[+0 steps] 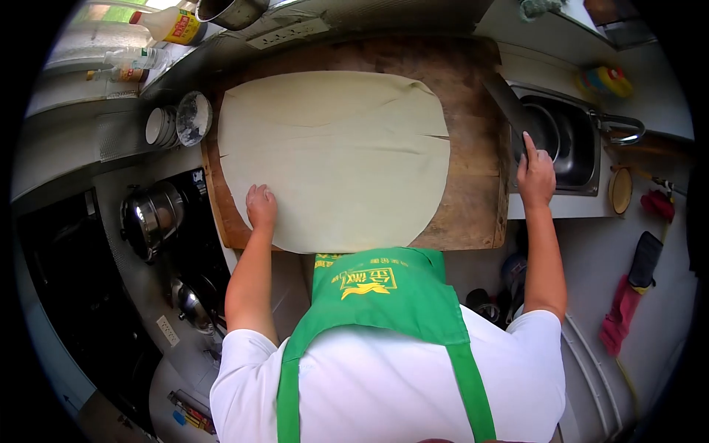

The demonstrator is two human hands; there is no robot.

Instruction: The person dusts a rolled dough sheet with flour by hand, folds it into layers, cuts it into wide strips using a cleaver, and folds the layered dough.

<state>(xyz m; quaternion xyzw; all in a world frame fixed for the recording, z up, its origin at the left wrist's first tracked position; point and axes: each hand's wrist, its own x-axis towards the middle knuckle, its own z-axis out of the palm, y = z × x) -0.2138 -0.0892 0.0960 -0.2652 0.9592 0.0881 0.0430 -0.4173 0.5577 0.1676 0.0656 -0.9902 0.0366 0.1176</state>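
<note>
A large, thin sheet of pale dough (332, 155) lies spread over a brown wooden board (476, 170), with small slits at its left and right edges. My left hand (261, 207) rests on the dough's lower left edge, its fingers curled and the fingertips hard to make out. Off the board's right side, my right hand (537, 173) grips a large knife (506, 102) near the sink, index finger stretched along it. The blade points up and left over the board's right edge. The handle is mostly hidden in my fist.
A sink (576, 177) with a tap (624, 129) is at the right. Bowls (193, 118) stand by the board's upper left corner. A steel pot (153, 214) sits on the stove at the left. Bottles (173, 26) stand at the upper left.
</note>
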